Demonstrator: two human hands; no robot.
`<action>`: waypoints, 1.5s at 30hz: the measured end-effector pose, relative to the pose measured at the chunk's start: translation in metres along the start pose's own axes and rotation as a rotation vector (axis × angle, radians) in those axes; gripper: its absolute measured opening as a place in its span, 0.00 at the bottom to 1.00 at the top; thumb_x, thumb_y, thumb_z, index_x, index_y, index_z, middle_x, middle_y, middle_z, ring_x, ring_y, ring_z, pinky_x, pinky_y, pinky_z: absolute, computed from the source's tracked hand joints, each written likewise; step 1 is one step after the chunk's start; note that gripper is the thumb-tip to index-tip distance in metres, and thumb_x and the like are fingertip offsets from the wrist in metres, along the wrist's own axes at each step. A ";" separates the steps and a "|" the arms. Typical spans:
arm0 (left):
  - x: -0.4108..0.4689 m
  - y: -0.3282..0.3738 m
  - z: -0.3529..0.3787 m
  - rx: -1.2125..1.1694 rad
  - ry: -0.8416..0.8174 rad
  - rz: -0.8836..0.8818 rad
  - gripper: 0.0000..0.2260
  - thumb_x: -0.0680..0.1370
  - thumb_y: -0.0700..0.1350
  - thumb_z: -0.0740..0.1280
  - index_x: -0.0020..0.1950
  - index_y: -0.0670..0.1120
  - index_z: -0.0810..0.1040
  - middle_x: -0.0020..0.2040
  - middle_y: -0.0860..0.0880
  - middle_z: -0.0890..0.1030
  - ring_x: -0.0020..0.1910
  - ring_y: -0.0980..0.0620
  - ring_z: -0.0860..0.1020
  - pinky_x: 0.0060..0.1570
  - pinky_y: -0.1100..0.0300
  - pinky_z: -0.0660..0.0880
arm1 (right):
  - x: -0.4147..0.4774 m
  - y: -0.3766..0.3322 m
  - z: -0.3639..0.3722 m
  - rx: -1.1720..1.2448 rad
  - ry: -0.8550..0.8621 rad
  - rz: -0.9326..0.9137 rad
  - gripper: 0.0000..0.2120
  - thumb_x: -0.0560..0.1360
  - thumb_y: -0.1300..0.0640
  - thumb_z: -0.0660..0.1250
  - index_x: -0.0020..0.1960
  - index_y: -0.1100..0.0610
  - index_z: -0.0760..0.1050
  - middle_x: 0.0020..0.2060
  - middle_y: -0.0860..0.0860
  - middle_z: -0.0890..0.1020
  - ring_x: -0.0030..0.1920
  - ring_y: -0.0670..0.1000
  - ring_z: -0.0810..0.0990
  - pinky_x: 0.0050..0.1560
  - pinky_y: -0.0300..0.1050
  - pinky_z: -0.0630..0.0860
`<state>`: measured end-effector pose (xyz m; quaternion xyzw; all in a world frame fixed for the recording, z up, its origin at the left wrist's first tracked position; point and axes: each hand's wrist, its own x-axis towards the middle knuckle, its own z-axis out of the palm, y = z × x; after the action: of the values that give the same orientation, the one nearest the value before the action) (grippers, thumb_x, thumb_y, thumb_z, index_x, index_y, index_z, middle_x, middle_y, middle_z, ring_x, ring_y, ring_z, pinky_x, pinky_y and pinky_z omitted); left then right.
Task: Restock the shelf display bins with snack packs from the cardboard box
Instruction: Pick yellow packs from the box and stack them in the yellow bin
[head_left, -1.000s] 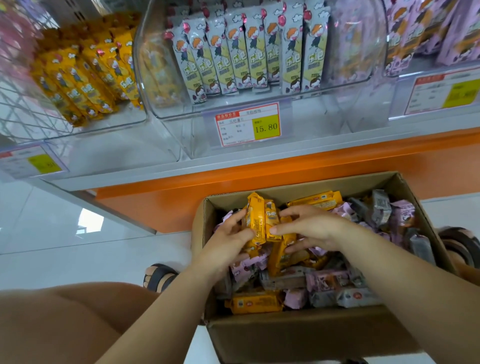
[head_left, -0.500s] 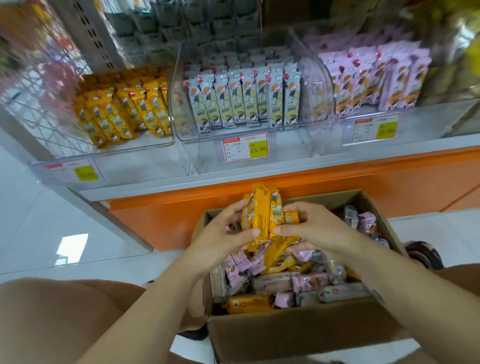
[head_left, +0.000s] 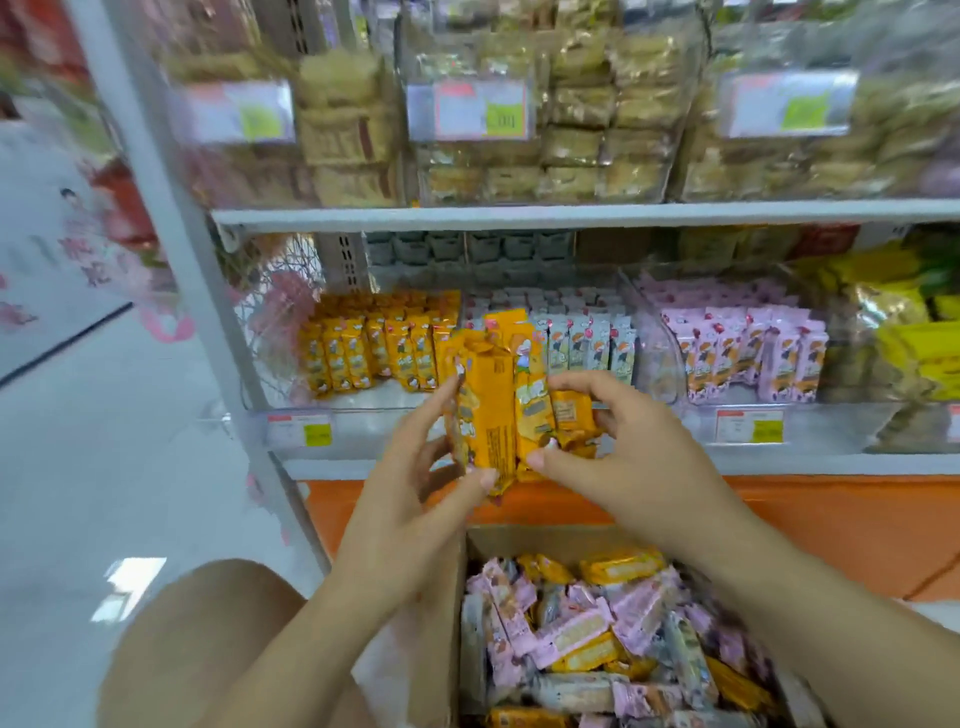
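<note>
Left hand (head_left: 415, 499) and right hand (head_left: 623, 441) clasp a bundle of orange snack packs (head_left: 498, 410) between curled fingers, now raised clear of the cardboard box (head_left: 448, 649) (a second ago it was down among the loose packs (head_left: 571, 634)) before the orange-pack bin (head_left: 363, 397), so placing looks next.

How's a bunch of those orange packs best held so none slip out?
Squeeze the orange packs from both outer sides at mid-length. They stand upright, flat faces together, so sideways pressure should hold them stacked; the left hand and right hand pinch them that way.
</note>
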<state>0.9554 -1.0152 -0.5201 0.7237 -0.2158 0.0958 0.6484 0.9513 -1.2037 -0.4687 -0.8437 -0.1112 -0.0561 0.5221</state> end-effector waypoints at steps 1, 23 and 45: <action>0.006 0.003 -0.007 0.008 0.026 0.025 0.29 0.73 0.47 0.69 0.68 0.71 0.65 0.65 0.67 0.72 0.60 0.59 0.77 0.55 0.64 0.75 | 0.010 -0.007 0.004 -0.009 0.008 -0.041 0.20 0.69 0.56 0.75 0.52 0.38 0.70 0.46 0.38 0.80 0.47 0.31 0.76 0.44 0.23 0.71; 0.160 -0.085 -0.165 0.174 -0.313 -0.612 0.20 0.79 0.39 0.64 0.62 0.63 0.70 0.53 0.54 0.79 0.50 0.52 0.81 0.48 0.61 0.80 | 0.205 -0.005 0.100 -0.780 -0.568 -0.007 0.15 0.79 0.54 0.62 0.64 0.56 0.67 0.52 0.53 0.76 0.49 0.51 0.77 0.43 0.45 0.74; 0.178 -0.140 -0.154 0.461 -0.654 -0.654 0.24 0.74 0.43 0.71 0.70 0.51 0.71 0.56 0.53 0.80 0.55 0.54 0.79 0.55 0.63 0.74 | 0.248 0.003 0.135 -1.096 -0.691 -0.159 0.11 0.79 0.51 0.60 0.52 0.52 0.80 0.50 0.49 0.81 0.52 0.50 0.77 0.56 0.47 0.71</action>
<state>1.1959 -0.8889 -0.5496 0.8695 -0.1430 -0.2981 0.3670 1.1895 -1.0525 -0.4800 -0.9463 -0.2901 0.1313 -0.0555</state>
